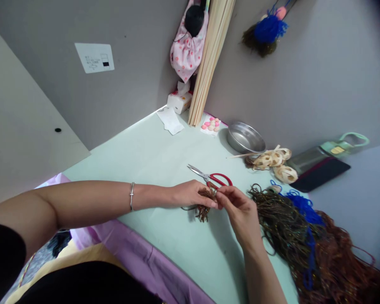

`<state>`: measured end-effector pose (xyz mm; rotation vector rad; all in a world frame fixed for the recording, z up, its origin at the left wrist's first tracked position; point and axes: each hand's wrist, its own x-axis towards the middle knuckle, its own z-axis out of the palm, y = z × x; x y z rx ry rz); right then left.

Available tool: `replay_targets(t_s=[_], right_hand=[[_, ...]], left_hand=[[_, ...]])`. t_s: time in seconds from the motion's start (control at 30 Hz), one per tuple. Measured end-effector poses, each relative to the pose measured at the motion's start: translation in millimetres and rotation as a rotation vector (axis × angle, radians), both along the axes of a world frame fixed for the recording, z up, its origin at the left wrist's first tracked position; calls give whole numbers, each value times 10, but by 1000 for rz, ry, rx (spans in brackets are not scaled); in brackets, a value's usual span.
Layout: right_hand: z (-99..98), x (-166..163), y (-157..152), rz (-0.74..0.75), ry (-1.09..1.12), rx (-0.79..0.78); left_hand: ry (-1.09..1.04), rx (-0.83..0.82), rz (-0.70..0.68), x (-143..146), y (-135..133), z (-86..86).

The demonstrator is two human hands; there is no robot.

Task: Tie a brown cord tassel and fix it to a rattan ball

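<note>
My left hand (190, 195) pinches a small bundle of brown cord (205, 203) above the pale green table (158, 156); a silver bangle sits on that wrist. My right hand (237, 207) meets it from the right, fingers closed on the top of the same bundle. The bundle's loose ends hang down and touch the table. Red-handled scissors (210, 176) lie just behind both hands, blades pointing left.
A large heap of brown, dark green and blue cord (307, 236) lies at the right. Behind it are woven straw pieces (277, 162), a steel bowl (244, 138), a dark tablet (319, 173), pink sweets (210, 124), a tissue box (179, 101) and leaning wooden slats (209, 59).
</note>
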<state>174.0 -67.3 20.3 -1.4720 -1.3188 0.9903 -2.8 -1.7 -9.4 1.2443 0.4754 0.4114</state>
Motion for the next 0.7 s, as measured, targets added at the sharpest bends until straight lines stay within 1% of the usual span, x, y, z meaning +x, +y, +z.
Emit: replay_targets(t_s=[0.07,0.1,0.13,0.17,0.27,0.3,0.33,0.43,0.47,0.5,0.6,0.63,0.67,0.7], right_hand=[[-4,20,3,-136,1,65],[-2,28,3,-183,6,83],[3,30,2,-189,17,81],[10,27,1,-153,31,61],[32,-1,-7,22,57,-10],[36,-7,-8,24,58,-5],[38,-7,-9,-16,56,15],[39,16,-6,-207,61,84],[40,20,-6,-218,69,84],[41,18,-7,-184,76,67],[40,-18,-11,4,81,2],[36,-29,-12,22,82,1],[30,-34,-12,-2,85,15],[22,-30,-11,-59,93,41]], left_hand=[[1,-13,-7,-3,-6,20],[1,-14,-8,-4,-7,25],[2,-11,-3,-4,-6,24],[5,-5,5,-4,-5,18],[0,24,12,-1,3,-17],[-6,28,5,-1,4,-28],[-12,25,-3,0,5,-36],[-20,-3,-3,2,1,-41],[-19,-4,2,2,0,-39],[-19,0,5,1,-1,-35],[-18,17,-2,-2,2,-26],[-19,16,-10,-3,4,-25],[-21,7,-18,-3,5,-25],[-24,-7,-18,-1,6,-25]])
